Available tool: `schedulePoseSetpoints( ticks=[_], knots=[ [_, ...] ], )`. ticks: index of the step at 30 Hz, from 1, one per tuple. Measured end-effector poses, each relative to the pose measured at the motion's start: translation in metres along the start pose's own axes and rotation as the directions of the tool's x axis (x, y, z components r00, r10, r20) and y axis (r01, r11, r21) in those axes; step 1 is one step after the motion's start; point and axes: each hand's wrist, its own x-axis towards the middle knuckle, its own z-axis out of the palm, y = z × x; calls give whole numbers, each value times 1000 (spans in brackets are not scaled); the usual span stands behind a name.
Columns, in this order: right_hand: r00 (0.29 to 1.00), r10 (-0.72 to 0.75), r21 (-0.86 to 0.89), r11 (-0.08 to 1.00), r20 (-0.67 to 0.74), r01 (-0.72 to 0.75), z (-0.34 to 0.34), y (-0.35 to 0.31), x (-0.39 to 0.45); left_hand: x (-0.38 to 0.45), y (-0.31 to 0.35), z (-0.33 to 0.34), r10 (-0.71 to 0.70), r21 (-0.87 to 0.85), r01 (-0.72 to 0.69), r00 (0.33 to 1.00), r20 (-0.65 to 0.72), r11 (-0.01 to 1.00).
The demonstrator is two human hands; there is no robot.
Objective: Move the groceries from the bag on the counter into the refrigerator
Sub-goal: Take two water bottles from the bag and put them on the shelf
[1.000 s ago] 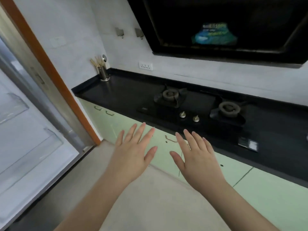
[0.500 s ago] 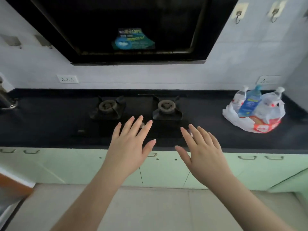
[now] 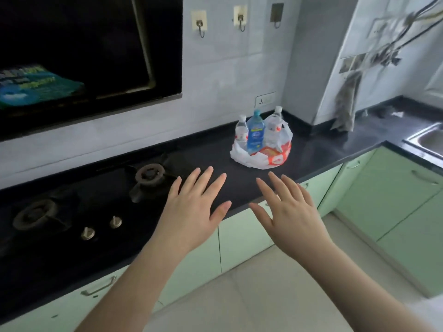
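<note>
A white and red plastic bag [image 3: 257, 157] sits on the black counter [image 3: 311, 149] near the back wall. A blue bottle [image 3: 255, 133] stands upright in it between two clear water bottles, one on the left [image 3: 241, 129] and one on the right [image 3: 274, 127]. My left hand [image 3: 191, 207] and my right hand [image 3: 287, 209] hover side by side, palms down and fingers spread, over the counter's front edge. Both are empty and a short way in front of the bag. The refrigerator is out of view.
A gas hob with two burners [image 3: 148, 174] and knobs [image 3: 115, 221] lies to the left under a black range hood [image 3: 84, 56]. Pale green cabinets [image 3: 395, 200] run below the counter and turn at the right, where a steel sink [image 3: 429, 137] sits. A grey cloth [image 3: 345, 104] hangs by the corner.
The view has swung right from the open refrigerator, past the hob, to the bag, which is now closer and near the middle. Both hands stay open and held out in front.
</note>
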Motion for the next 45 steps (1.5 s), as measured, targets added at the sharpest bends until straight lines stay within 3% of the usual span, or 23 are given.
schedulePoseSetpoints(
  ticks=[11, 19, 28, 37, 45],
  knots=[
    [976, 210, -33, 978, 57, -208, -9, 168, 21, 131, 115, 24, 129, 29, -130, 991, 39, 991],
    [969, 231, 10, 972, 83, -233, -12, 250, 43, 191, 183, 40, 182, 49, -184, 982, 46, 982],
    [975, 162, 90, 980, 153, -177, 10, 268, 95, 234, 172, 68, 126, 50, -131, 989, 82, 990],
    [972, 62, 101, 991, 228, -86, 42, 258, 190, 305, 112, 99, -9, -24, 11, 994, 106, 1000],
    [980, 14, 93, 995, 196, -33, 67, 241, 271, 346, 66, 130, -61, 42, 57, 991, 117, 998]
  ],
)
